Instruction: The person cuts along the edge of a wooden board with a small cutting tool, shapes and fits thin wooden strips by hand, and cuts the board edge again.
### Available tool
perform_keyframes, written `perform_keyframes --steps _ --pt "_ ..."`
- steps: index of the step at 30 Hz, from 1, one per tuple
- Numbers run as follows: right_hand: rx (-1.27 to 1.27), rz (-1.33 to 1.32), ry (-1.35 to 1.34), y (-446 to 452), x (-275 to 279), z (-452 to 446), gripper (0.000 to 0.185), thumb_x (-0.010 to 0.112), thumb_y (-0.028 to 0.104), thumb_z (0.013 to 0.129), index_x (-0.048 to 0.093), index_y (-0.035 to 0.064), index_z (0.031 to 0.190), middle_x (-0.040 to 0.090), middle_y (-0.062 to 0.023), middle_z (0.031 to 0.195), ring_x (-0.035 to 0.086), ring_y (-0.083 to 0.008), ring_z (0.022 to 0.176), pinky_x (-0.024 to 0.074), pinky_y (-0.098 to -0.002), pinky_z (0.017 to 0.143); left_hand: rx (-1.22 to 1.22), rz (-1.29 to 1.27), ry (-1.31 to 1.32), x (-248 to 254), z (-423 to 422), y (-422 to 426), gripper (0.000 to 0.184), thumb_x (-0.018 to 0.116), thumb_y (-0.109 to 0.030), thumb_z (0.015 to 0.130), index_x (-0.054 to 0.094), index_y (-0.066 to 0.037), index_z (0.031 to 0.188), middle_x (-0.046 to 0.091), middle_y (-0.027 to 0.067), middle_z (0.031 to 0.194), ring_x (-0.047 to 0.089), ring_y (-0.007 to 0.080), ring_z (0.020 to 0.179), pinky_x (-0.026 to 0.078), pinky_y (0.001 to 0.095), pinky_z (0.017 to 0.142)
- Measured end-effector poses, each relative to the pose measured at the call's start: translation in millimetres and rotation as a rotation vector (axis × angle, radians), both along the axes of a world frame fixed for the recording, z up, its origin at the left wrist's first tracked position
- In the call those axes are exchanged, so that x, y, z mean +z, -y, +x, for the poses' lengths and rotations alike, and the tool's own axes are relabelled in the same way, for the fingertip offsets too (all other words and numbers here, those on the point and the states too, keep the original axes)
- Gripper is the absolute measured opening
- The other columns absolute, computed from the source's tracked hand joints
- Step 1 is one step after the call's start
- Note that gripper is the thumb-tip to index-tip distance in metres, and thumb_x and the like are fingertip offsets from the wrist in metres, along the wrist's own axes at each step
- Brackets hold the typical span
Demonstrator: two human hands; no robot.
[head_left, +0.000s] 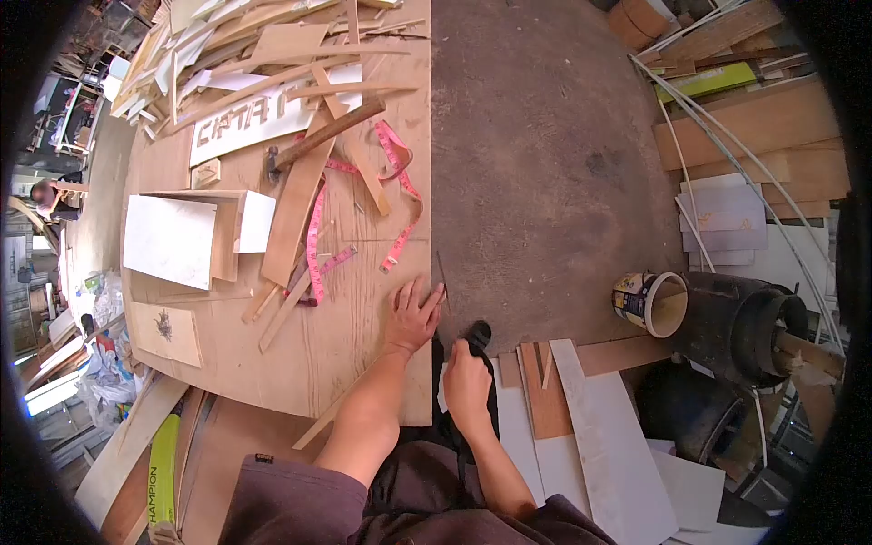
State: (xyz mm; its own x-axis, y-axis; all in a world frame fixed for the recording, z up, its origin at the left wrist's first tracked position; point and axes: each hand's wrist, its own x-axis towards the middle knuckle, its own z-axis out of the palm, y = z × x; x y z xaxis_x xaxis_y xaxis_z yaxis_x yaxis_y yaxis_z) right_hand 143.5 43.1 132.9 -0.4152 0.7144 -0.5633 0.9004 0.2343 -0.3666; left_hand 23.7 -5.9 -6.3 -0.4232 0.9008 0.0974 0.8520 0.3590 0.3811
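My left hand lies on the right edge of the wooden table, fingers spread, fingertips at the edge. Just past those fingertips a thin dark strip shows against the floor; I cannot tell what it is. Below the table's edge, above my lap, my right hand is closed in a fist, and whatever it holds is hidden. A pink tape measure winds over the table beside several wood strips. A hammer rests on them. Left of these stands a white-faced box.
Wood offcuts heap at the table's far end, by a white board with cut-out letters. A white bucket and a black drum stand at right. Boards lie beside my legs. Another person is far left.
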Motion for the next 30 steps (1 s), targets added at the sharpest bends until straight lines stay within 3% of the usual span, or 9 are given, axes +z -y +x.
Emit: perform_keyframes --steps 4,11,15,17,20,24,27,28,30 --pt "0.073 0.179 -0.129 -37 -86 -46 0.016 0.052 0.016 0.093 0.053 0.0026 0.101 0.068 -0.0258 0.082 0.069 -0.0424 0.076 0.0552 -0.0517 0.067 -0.027 -0.011 -0.064 2 -3 1 0.046 0.06 -0.026 0.088 0.059 -0.022 0.133 0.047 0.0144 0.14 0.042 0.0295 0.128 0.028 0.0505 0.108" --pt "-0.092 0.026 -0.067 -8 -9 -11 0.009 0.058 0.008 0.087 0.054 0.0004 0.09 0.064 -0.0272 0.078 0.065 -0.0474 0.077 0.0513 -0.0555 0.065 -0.003 0.023 -0.033 -4 1 2 0.049 0.061 -0.025 0.087 0.057 -0.022 0.135 0.045 0.0148 0.143 0.041 0.0301 0.13 0.027 0.0504 0.109" --pt "0.133 0.252 -0.163 -43 -85 -53 0.015 0.051 0.014 0.093 0.056 0.0004 0.095 0.067 -0.0246 0.075 0.07 -0.0405 0.073 0.0562 -0.0491 0.065 -0.042 -0.065 -0.054 -2 -3 4 0.047 0.061 -0.024 0.087 0.059 -0.022 0.134 0.046 0.0149 0.142 0.042 0.0298 0.129 0.028 0.0501 0.108" --pt "0.039 0.207 -0.196 -36 -53 -42 0.01 0.055 0.011 0.091 0.055 0.0013 0.091 0.066 -0.0261 0.08 0.068 -0.0428 0.077 0.0529 -0.0531 0.065 -0.046 -0.019 -0.03 -3 -4 1 0.046 0.062 -0.024 0.087 0.059 -0.022 0.133 0.046 0.0152 0.142 0.042 0.0301 0.129 0.028 0.0499 0.108" --pt "0.0 0.0 0.04 -10 -9 -11 0.011 0.056 0.011 0.09 0.055 0.001 0.092 0.067 -0.0259 0.079 0.068 -0.0425 0.076 0.0546 -0.0498 0.065 -0.017 -0.017 -0.025 2 -2 1 0.046 0.062 -0.023 0.087 0.059 -0.022 0.132 0.046 0.0154 0.142 0.042 0.0302 0.129 0.028 0.0496 0.108" --pt "0.049 0.221 -0.102 -26 -70 -47 0.008 0.055 0.011 0.09 0.054 0.0026 0.09 0.067 -0.0225 0.077 0.069 -0.0395 0.074 0.0549 -0.0484 0.063 -0.023 -0.007 -0.067 4 -4 -1 0.045 0.061 -0.024 0.087 0.059 -0.022 0.132 0.047 0.0151 0.141 0.042 0.0299 0.128 0.029 0.0495 0.108" --pt "0.052 0.269 -0.169 -25 -66 -41 0.007 0.054 0.01 0.09 0.054 0.0033 0.09 0.067 -0.0214 0.076 0.069 -0.0382 0.074 0.055 -0.0482 0.062 -0.065 -0.079 -0.114 5 -7 -2 0.043 0.061 -0.025 0.087 0.061 -0.021 0.131 0.048 0.015 0.139 0.043 0.0292 0.127 0.029 0.0494 0.108" --pt "0.08 0.185 -0.078 -15 -48 -27 0.01 0.05 0.009 0.093 0.054 0.0031 0.099 0.069 -0.0208 0.079 0.07 -0.0376 0.073 0.0566 -0.0462 0.062 -0.046 -0.051 -0.072 7 -5 -2 0.044 0.061 -0.025 0.087 0.06 -0.021 0.131 0.048 0.015 0.14 0.043 0.0293 0.127 0.029 0.0493 0.108" --pt "0.072 0.097 0.001 -4 -17 -15 0.01 0.049 0.009 0.093 0.054 0.003 0.099 0.069 -0.0213 0.08 0.07 -0.0376 0.074 0.0566 -0.046 0.062 -0.021 -0.027 -0.024 6 -2 -1 0.045 0.061 -0.025 0.087 0.06 -0.022 0.132 0.048 0.0149 0.14 0.043 0.0294 0.127 0.029 0.0491 0.108"
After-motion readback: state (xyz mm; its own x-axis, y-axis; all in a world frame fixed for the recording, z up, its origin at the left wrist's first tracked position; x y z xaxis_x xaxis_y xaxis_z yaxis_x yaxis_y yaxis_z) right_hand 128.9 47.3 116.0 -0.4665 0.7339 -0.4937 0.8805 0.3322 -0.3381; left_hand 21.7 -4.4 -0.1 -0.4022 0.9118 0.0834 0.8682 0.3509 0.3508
